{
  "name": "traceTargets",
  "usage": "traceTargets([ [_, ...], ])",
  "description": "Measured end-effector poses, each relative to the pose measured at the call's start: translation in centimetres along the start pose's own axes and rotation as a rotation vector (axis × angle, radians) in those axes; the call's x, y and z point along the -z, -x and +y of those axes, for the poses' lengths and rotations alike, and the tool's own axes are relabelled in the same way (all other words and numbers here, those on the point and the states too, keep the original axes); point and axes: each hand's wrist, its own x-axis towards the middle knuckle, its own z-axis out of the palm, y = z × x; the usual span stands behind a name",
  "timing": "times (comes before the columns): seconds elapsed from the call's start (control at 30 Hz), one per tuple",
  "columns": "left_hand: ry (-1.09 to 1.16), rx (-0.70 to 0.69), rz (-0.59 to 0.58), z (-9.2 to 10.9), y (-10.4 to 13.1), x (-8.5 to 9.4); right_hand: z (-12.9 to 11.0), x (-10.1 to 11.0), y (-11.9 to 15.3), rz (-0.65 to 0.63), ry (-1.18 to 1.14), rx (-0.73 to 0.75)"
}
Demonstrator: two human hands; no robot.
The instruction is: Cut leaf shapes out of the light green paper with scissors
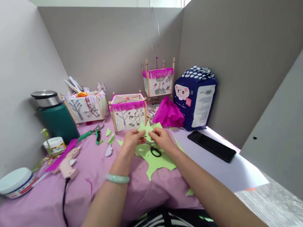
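My left hand and my right hand meet over the middle of the cloth-covered table. Both pinch a piece of light green paper with a jagged upper edge. Below them lies a larger green paper sheet with curved cut-outs. Scissors rest on that sheet; a black handle loop shows, and the rest is partly hidden beneath my hands. Small green paper cut-outs and a pale purple cut-out lie left of my left hand.
Behind my hands stand stick-framed paper lanterns with pink fringe. Pink crepe paper, a blue package and a black phone are at right. Green-handled pruning shears, a glue gun, a white bowl and a green tumbler sit left.
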Motion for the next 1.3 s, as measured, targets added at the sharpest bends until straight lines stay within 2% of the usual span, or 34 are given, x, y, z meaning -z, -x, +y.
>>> traceTargets([
  [0.23,0.049,-0.009,0.113,0.12,-0.65,0.67,0.12,0.18,-0.12,0.040,0.029,-0.004],
  [0.47,0.009,0.027,-0.059,0.06,0.12,0.15,-0.22,0.06,0.09,0.019,0.027,0.002],
  [0.67,-0.028,0.014,-0.024,-0.20,-0.10,0.11,-0.30,-0.06,0.15,0.011,0.023,0.004],
  [0.93,-0.045,-0.004,-0.044,-0.17,0.12,0.01,-0.24,-0.02,0.18,0.018,0.053,0.042],
  [1.13,0.003,-0.057,0.078,-0.09,-0.20,0.29,-0.26,-0.23,0.23,-0.004,0.057,0.055],
  [1.3,0.080,-0.049,0.164,0.07,-0.84,0.97,0.13,-0.05,0.11,0.009,0.054,0.038],
])
